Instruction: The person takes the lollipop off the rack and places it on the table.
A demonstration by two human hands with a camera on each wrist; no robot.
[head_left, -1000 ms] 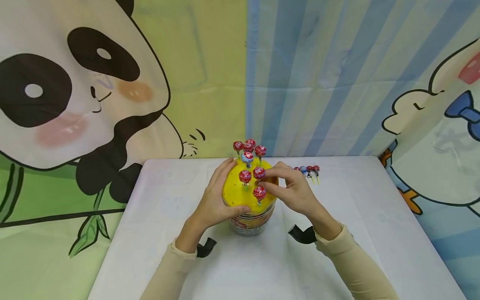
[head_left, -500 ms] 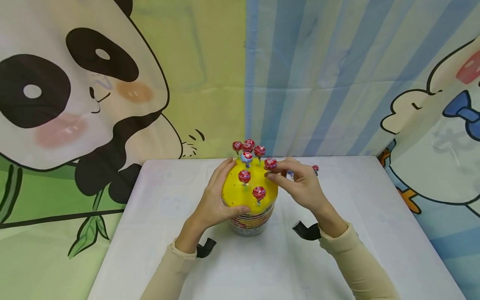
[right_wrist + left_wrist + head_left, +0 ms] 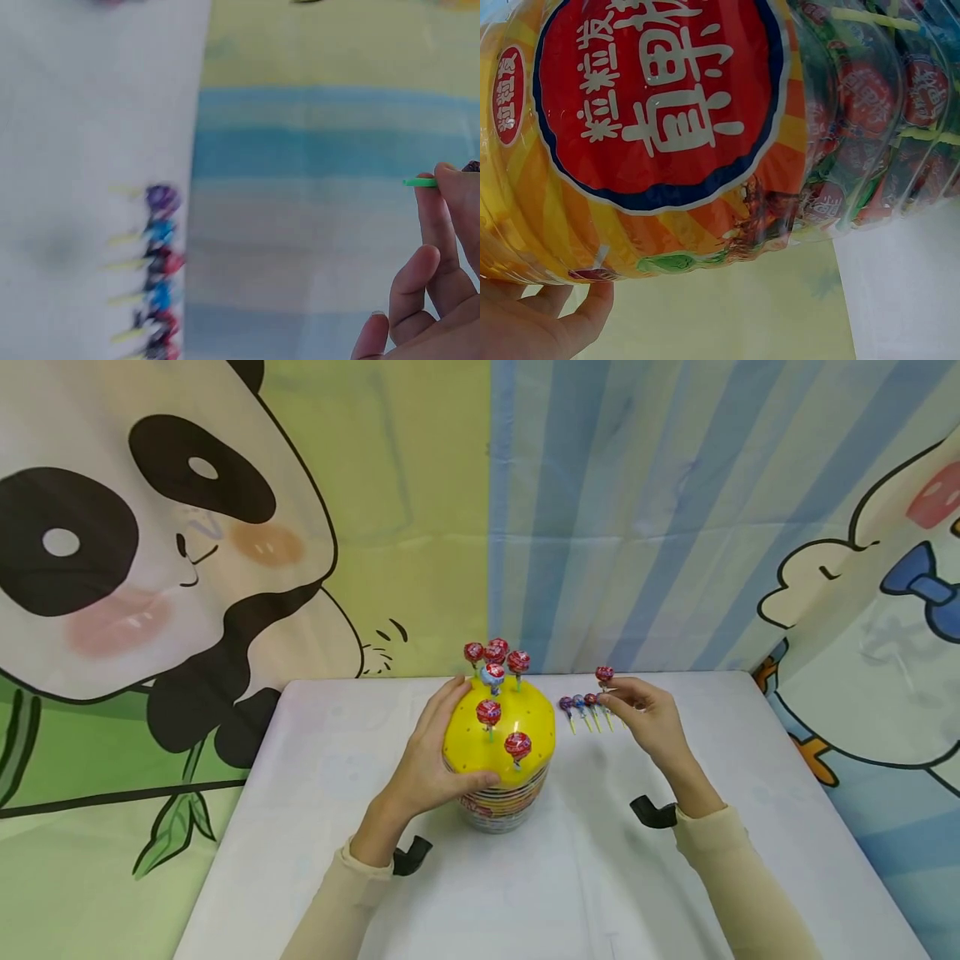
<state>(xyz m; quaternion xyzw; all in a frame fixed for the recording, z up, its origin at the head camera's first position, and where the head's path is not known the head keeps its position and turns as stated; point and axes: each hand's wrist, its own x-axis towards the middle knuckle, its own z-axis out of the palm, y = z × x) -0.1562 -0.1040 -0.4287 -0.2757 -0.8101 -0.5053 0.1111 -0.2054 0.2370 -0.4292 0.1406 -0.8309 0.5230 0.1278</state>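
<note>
Left hand (image 3: pixel 427 760) grips ribbed plastic tub (image 3: pixel 498 777) (domed yellow lid); right hand (image 3: pixel 648 718) pinches round lollipop (image 3: pixel 603 674).

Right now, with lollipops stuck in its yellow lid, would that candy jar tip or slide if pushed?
Probably steady: the jar looks packed with wrapped sweets, so likely heavy for its size. Its clear plastic wall looks smooth, perhaps slippery. The left hand holds it below the yellow lid, which hints it may shift when lollipops are pulled.
</note>
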